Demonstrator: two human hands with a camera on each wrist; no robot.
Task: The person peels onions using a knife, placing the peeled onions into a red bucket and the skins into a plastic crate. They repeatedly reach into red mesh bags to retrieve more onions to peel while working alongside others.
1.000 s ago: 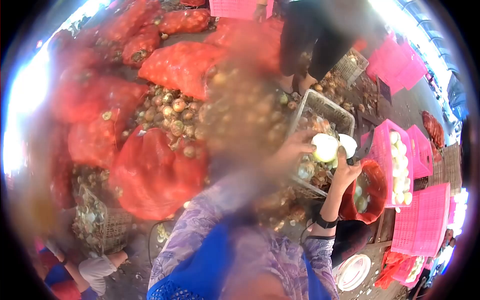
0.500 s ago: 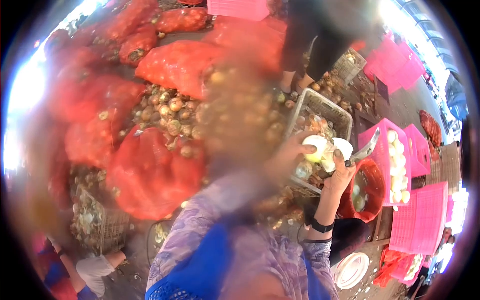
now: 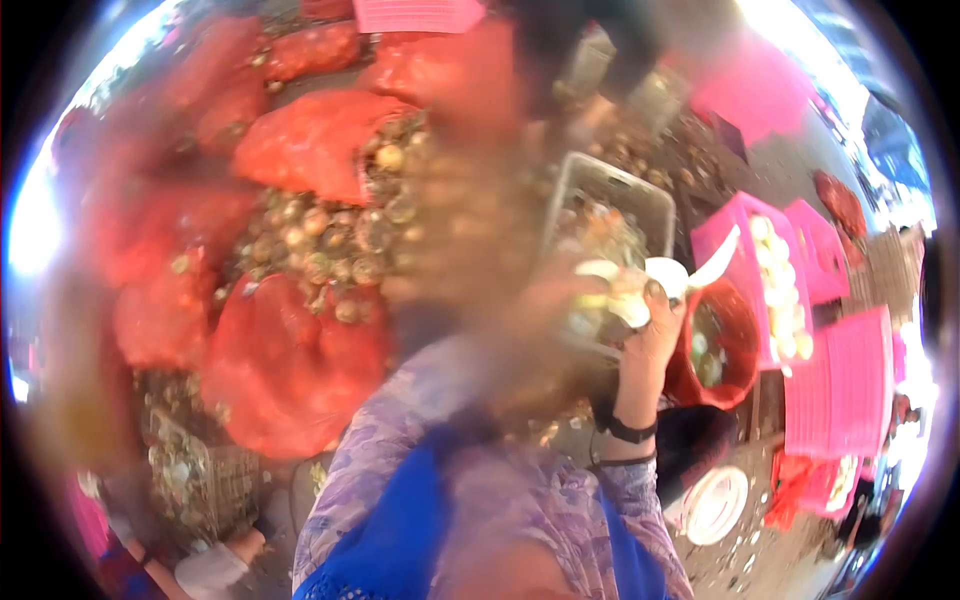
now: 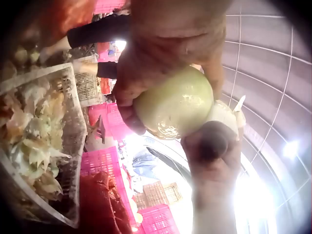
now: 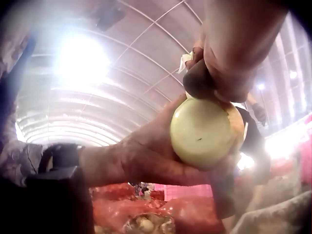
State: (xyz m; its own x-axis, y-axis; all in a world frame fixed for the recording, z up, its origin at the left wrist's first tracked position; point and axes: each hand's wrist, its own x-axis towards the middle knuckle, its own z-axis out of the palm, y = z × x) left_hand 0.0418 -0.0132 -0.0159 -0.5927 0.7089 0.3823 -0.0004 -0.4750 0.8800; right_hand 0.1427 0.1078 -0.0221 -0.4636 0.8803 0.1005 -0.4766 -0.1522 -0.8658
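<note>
My left hand (image 4: 170, 44) grips a peeled, pale green-white onion (image 4: 175, 102), its fingers curled round the side; in the head view this hand is blurred. My right hand (image 3: 655, 335) holds a knife (image 3: 715, 262) by its dark handle (image 5: 199, 84), close against the onion. The blade sticks out up and to the right, over the edge of the red-lined bucket (image 3: 682, 375). A white rounded thing (image 3: 665, 272) sits at the right fingers. Below both hands stands a grey crate (image 3: 655, 205) with onion skins (image 4: 36, 141) in it.
A pink crate (image 3: 712, 240) of peeled onions stands to the right, with stacked pink crates (image 3: 835, 380) nearer. Red mesh sacks (image 3: 290, 370) and loose unpeeled onions (image 3: 315, 235) fill the left. A white bucket (image 3: 715, 505) stands at the lower right. Another person stands beyond the grey crate.
The knife blade, hardly seen a second ago, now points out to the upper right. Both hands stay together at the onion. The head view has shifted a little.
</note>
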